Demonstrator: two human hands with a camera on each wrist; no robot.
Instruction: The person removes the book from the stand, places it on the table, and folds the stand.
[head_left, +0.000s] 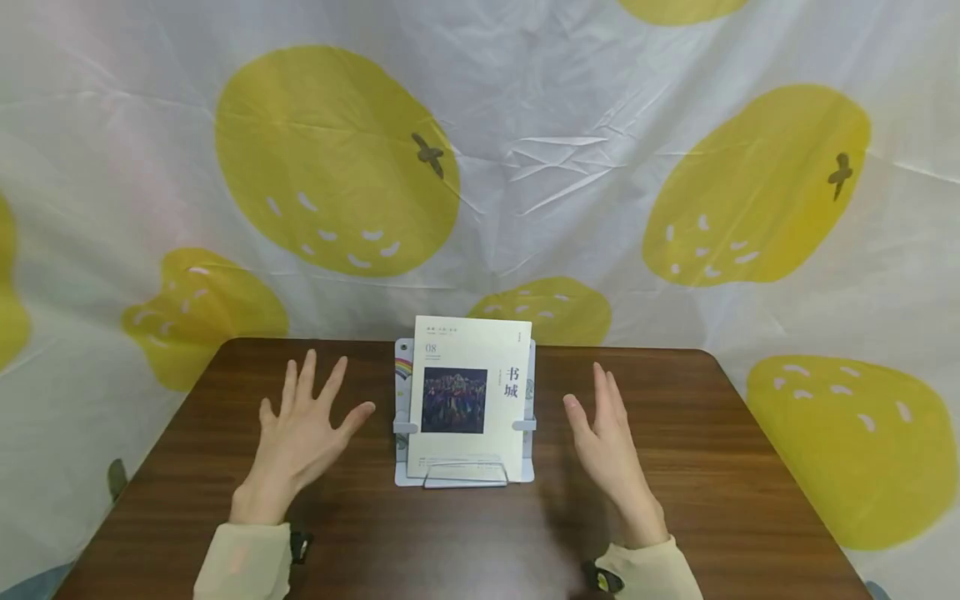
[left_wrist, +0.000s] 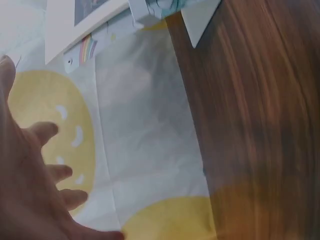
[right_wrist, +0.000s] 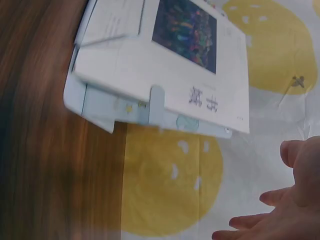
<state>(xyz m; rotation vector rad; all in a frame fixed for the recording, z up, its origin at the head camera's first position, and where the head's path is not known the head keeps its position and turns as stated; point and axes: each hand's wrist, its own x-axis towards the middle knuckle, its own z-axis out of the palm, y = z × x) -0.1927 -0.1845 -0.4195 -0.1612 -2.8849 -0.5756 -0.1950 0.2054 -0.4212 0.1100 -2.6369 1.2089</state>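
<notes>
A white book with a dark square picture on its cover stands tilted back on a pale book stand near the table's far edge. Side clips and a clear front lip hold it there. To its left my left hand hovers with fingers spread, holding nothing. My right hand is on the other side, fingers extended and thumb apart, also holding nothing. Both hands are apart from the book. The left wrist view catches the stand's rainbow-printed corner.
A brown wood-grain table lies under the hands. Behind it hangs a white cloth printed with yellow fruit, right up against the table's far edge. Dark bands sit at the wrists by the pale sleeves.
</notes>
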